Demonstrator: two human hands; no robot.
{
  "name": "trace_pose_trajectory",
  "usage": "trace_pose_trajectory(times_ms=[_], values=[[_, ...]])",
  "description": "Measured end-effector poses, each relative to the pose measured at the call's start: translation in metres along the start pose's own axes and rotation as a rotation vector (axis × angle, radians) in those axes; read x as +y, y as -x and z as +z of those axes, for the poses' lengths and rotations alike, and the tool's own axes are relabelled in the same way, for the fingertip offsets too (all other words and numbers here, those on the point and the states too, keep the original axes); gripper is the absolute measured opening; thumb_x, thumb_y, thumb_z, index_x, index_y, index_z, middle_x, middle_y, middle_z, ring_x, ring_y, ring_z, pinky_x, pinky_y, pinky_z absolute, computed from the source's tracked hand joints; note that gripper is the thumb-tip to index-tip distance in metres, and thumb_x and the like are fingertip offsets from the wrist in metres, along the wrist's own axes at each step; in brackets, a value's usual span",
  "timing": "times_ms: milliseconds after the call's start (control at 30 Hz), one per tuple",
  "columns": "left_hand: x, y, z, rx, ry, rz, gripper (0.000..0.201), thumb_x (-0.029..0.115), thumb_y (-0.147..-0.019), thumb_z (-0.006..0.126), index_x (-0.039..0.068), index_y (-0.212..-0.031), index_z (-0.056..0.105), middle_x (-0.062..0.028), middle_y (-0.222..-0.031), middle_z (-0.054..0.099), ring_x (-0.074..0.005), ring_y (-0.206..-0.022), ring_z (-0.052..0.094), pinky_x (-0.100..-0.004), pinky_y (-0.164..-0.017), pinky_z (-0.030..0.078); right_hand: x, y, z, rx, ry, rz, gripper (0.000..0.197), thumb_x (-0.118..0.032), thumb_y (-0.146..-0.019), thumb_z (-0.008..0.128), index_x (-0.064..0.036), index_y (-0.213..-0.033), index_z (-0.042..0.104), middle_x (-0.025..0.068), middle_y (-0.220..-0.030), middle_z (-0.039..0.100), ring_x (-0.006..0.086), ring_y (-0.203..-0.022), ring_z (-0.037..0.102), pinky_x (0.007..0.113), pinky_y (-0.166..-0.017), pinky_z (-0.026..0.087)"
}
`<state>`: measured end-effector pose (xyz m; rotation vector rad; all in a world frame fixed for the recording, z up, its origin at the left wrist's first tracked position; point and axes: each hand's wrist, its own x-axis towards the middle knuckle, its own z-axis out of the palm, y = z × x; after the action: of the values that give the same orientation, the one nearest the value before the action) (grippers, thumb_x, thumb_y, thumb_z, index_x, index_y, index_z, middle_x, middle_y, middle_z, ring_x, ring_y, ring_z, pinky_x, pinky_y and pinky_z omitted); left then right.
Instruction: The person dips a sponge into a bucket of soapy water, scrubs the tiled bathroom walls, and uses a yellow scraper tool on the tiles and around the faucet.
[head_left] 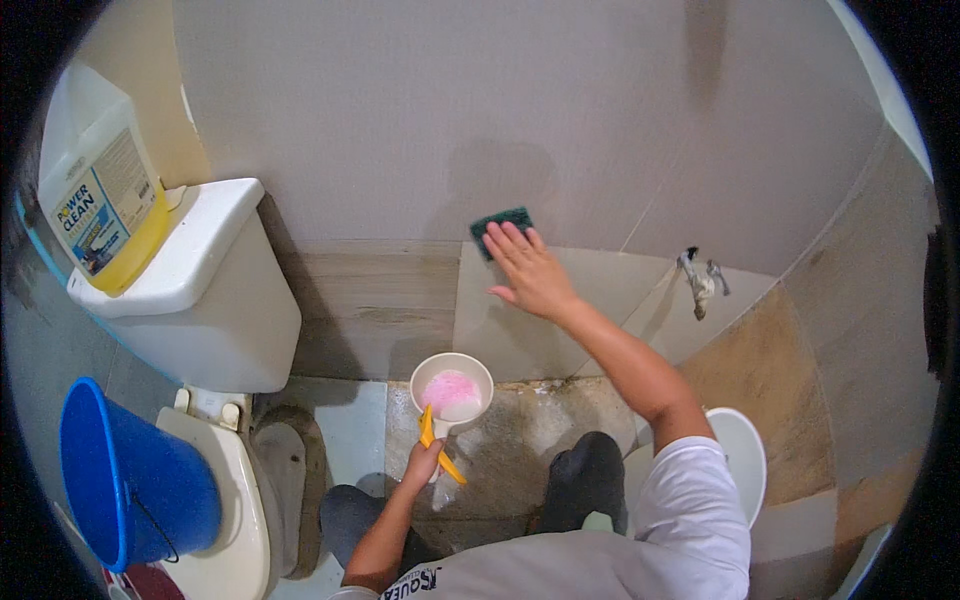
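My right hand lies with its fingers stretched over a dark green scouring pad, holding it against the grey wall just above a tile seam. Low in the middle, my left hand is closed round the handle of a white dipper and a slim yellow tool. The dipper contains pinkish, foamy liquid. The yellow tool slants across the dipper's handle; I cannot make out its kind.
At left, a jug of yellow liquid stands on the white toilet tank. A blue bucket tilts on the toilet lid. A metal tap juts from the wall at right. Behind my right arm is a white bucket.
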<state>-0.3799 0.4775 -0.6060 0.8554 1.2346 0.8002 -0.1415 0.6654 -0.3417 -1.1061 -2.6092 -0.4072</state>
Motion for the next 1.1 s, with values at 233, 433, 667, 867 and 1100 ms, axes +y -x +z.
trace_pose_trajectory(times_ms=[233, 433, 667, 867, 1100], values=[[-0.021, 0.000, -0.002, -0.063, -0.134, -0.069, 0.026, 0.025, -0.083, 0.050, 0.000, -0.087, 0.051, -0.0062, -0.062, 0.052, -0.0147, -0.043, 0.050, -0.0276, -0.040, 0.040, 0.093, -0.023, -0.154, 0.906, 0.508, 0.320, 0.078, -0.042, -0.076, 0.056, -0.0008, -0.135, 0.024, 0.0214, -0.141, 0.019, 0.0353, -0.130, 0.019, 0.052, -0.103, 0.012], [-0.014, 0.005, 0.014, -0.116, -0.197, -0.030, 0.026, 0.025, -0.084, 0.047, -0.001, -0.084, 0.051, -0.0080, -0.059, 0.053, -0.0176, -0.044, 0.051, -0.0302, -0.042, 0.040, 0.010, 0.038, -0.009, 0.246, 0.220, 0.299, 0.080, -0.046, -0.078, 0.054, -0.0020, -0.136, 0.021, 0.0177, -0.143, 0.015, 0.0321, -0.132, 0.016, 0.052, -0.104, 0.014], [-0.031, -0.011, 0.020, -0.131, -0.161, -0.069, 0.029, 0.028, -0.083, 0.051, -0.001, -0.083, 0.051, -0.0053, -0.056, 0.051, -0.0153, -0.041, 0.049, -0.0277, -0.039, 0.039, 0.046, -0.010, -0.098, 0.664, 0.405, 0.291, 0.075, -0.043, -0.078, 0.057, -0.0033, -0.135, 0.025, 0.0138, -0.142, 0.020, 0.0306, -0.130, 0.021, 0.050, -0.104, 0.015], [-0.031, -0.012, 0.022, -0.115, -0.182, -0.032, 0.031, 0.030, -0.082, 0.051, -0.001, -0.084, 0.053, -0.0059, -0.056, 0.052, -0.0166, -0.044, 0.052, -0.0287, -0.042, 0.041, 0.019, 0.007, -0.043, 0.126, 0.268, -0.077, 0.070, -0.033, -0.073, 0.063, -0.0121, -0.133, 0.033, 0.0052, -0.140, 0.029, 0.0252, -0.130, 0.025, 0.051, -0.103, 0.017], [-0.029, -0.006, 0.027, -0.102, -0.171, -0.013, 0.035, 0.034, -0.083, 0.049, -0.001, -0.086, 0.053, -0.0085, -0.059, 0.054, -0.0185, -0.047, 0.054, -0.0320, -0.045, 0.043, 0.008, -0.146, -0.227, 0.800, 0.377, 0.342, 0.064, -0.029, -0.087, 0.047, -0.0021, -0.137, 0.018, 0.0151, -0.144, 0.014, 0.0308, -0.133, 0.009, 0.041, -0.108, 0.009]])
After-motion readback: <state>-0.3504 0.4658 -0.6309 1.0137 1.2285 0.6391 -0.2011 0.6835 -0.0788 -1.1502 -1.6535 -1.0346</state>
